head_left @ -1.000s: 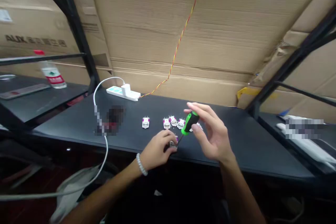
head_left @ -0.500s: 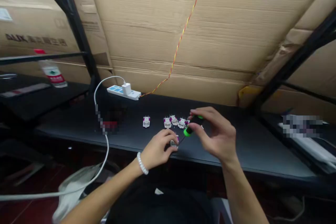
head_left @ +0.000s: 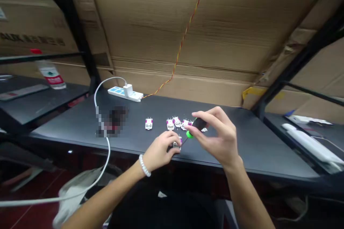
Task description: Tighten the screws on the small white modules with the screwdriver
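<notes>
Cardboard (head_left: 166, 25) is seen behind a black table (head_left: 255, 143), on which a power strip (head_left: 115, 91) is set. Near the front edge, a small part (head_left: 176, 144) is pinched between thumb and fingers of the left hand (head_left: 162, 151). A screwdriver (head_left: 199, 124) is gripped by the right hand (head_left: 219, 134), its shaft slanted down toward the part. Other parts (head_left: 170, 124) are spread just beyond.

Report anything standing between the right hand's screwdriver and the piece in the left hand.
Nothing visible: from the right hand, the screwdriver reaches down toward the piece unobstructed. The left hand partly covers the piece from the left; exact tip contact is unclear.
</notes>
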`<state>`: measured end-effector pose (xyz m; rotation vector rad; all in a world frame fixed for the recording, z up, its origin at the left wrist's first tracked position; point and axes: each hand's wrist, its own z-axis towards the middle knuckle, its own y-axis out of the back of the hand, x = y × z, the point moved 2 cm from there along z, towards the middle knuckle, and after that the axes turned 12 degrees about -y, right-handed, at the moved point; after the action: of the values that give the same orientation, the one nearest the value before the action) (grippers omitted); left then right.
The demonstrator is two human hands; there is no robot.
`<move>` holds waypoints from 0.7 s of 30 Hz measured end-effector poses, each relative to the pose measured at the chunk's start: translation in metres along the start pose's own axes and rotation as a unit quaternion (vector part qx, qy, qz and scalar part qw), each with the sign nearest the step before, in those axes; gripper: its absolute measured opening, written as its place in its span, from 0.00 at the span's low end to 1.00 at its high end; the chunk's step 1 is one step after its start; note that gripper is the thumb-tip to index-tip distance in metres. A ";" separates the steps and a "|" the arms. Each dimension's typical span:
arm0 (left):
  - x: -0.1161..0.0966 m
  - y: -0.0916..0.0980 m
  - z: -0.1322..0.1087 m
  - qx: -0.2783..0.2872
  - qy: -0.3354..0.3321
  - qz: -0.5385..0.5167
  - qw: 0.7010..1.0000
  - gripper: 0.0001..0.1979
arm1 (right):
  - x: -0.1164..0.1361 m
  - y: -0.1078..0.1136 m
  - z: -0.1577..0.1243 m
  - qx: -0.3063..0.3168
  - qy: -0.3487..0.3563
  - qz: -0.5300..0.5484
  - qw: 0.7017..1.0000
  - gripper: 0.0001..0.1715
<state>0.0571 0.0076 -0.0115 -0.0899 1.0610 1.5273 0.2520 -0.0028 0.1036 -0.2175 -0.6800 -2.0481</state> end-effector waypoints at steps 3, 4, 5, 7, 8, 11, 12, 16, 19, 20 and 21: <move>0.001 0.000 0.000 -0.003 0.002 -0.010 1.000 0.07 | -0.001 -0.002 -0.001 -0.005 0.011 0.002 1.000 0.17; 0.001 0.000 0.000 -0.002 0.004 -0.012 1.000 0.07 | -0.001 -0.002 -0.001 0.013 0.009 0.016 1.000 0.19; 0.001 0.000 0.000 -0.003 0.007 -0.014 1.000 0.06 | -0.002 -0.002 -0.002 0.041 0.001 0.038 0.998 0.23; 0.001 0.000 0.000 -0.005 0.014 -0.020 1.000 0.06 | -0.003 0.000 -0.003 0.110 -0.027 0.091 0.989 0.30; 0.001 0.000 0.000 -0.006 0.016 -0.023 1.000 0.05 | -0.003 0.002 -0.003 0.138 -0.038 0.110 0.984 0.32; 0.002 0.000 0.000 -0.012 0.018 -0.033 0.999 0.05 | 0.000 0.006 -0.002 0.135 -0.033 0.096 0.986 0.28; 0.003 0.000 0.000 -0.012 0.016 -0.034 0.999 0.05 | 0.001 0.006 -0.001 0.113 -0.022 0.073 0.991 0.25; 0.006 0.000 0.000 -0.012 0.009 -0.028 0.999 0.06 | 0.008 0.002 0.000 0.033 0.002 -0.009 0.999 0.13; 0.007 0.000 0.000 -0.013 0.009 -0.023 1.000 0.06 | 0.012 -0.004 -0.001 -0.002 0.006 -0.045 0.999 0.09; 0.007 -0.001 0.000 -0.013 0.008 -0.023 1.000 0.05 | 0.013 -0.005 -0.001 -0.012 0.007 -0.052 0.999 0.08; 0.007 -0.001 0.000 -0.014 0.008 -0.022 1.000 0.05 | 0.013 -0.006 -0.001 -0.020 0.008 -0.054 0.998 0.08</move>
<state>0.0559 0.0127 -0.0161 -0.1429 1.0441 1.5042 0.2396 -0.0107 0.1054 -0.1897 -0.6544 -2.1663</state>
